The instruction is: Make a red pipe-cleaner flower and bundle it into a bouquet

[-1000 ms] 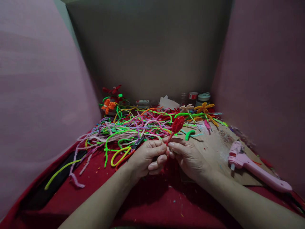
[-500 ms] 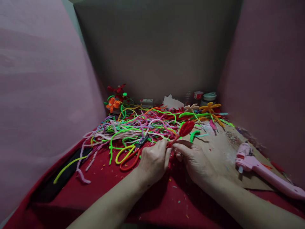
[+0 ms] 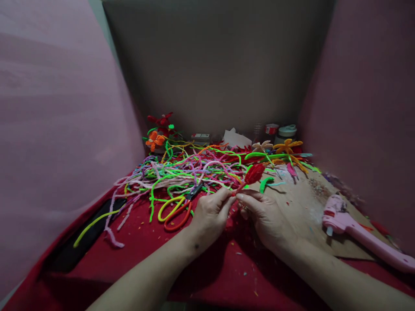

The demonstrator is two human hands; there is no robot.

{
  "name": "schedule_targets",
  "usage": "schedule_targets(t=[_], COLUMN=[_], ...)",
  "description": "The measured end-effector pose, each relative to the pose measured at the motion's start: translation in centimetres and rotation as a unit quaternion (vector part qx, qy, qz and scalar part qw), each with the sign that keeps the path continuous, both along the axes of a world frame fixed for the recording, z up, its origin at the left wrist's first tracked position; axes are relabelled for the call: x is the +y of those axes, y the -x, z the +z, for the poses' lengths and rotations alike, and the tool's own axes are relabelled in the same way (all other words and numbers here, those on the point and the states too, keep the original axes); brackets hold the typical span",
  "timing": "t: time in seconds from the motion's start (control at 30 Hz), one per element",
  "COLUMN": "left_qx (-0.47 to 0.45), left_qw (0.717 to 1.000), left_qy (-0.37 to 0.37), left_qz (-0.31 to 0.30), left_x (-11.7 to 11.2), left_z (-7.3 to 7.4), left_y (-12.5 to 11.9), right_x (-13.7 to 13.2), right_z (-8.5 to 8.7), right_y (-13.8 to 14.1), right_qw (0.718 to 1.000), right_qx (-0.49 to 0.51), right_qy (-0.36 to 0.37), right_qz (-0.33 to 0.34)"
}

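A red pipe cleaner flower (image 3: 254, 173) with a bud-like head points up and to the right above the table. My left hand (image 3: 212, 209) pinches its lower end between thumb and fingers. From the other side my right hand (image 3: 264, 212) pinches the same stem, its fingertips nearly meeting those of the left. The very end of the stem is hidden by my fingers. Just left of my left hand lie scissors (image 3: 177, 214) with yellow and red handles. Behind both hands spreads a tangled heap of coloured pipe cleaners (image 3: 191, 170).
A pink glue gun (image 3: 353, 229) rests on a cardboard sheet (image 3: 300, 216) at the right. A black flat object (image 3: 87, 237) lies at the left edge. Finished flowers (image 3: 155, 140), white paper (image 3: 236, 139) and a lidded bottle (image 3: 287, 133) stand along the back.
My left hand's fingers have shifted and turned slightly at the base of the red flower. The flower and my right hand stay almost in place.
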State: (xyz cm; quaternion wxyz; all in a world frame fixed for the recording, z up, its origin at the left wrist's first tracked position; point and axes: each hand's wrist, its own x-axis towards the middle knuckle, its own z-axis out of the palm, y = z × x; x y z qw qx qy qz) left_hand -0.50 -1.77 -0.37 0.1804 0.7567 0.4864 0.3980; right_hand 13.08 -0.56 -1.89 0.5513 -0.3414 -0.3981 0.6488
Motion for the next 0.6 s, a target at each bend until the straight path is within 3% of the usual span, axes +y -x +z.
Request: schedule_targets(t=[0.1, 0.17, 0.5, 0.6], left_qx=[-0.097, -0.168, -0.391, -0.371], left_qw=[0.99, 0.969, 0.818, 0.829], left_qy=[0.102, 0.179, 0.395, 0.391], left_qz=[-0.008, -0.024, -0.152, -0.149], left_x=[-0.1, 0.0, 0.7, 0.5], left_z=[0.8, 1.2, 1.3, 1.5], left_y=[-0.3, -0.4, 0.2, 0.1], right_x=[0.1, 0.2, 0.3, 0.4], right_z=[-0.3, -0.4, 0.1, 0.1], right_y=[-0.1, -0.2, -0.1, -0.1], right_qw=[1.0, 1.0, 0.993, 0.991], right_qx=[0.006, 0.012, 0.081, 0.091], right_qy=[-0.014, -0.014, -0.03, -0.028], right_qz=[0.001, 0.008, 0.082, 0.091])
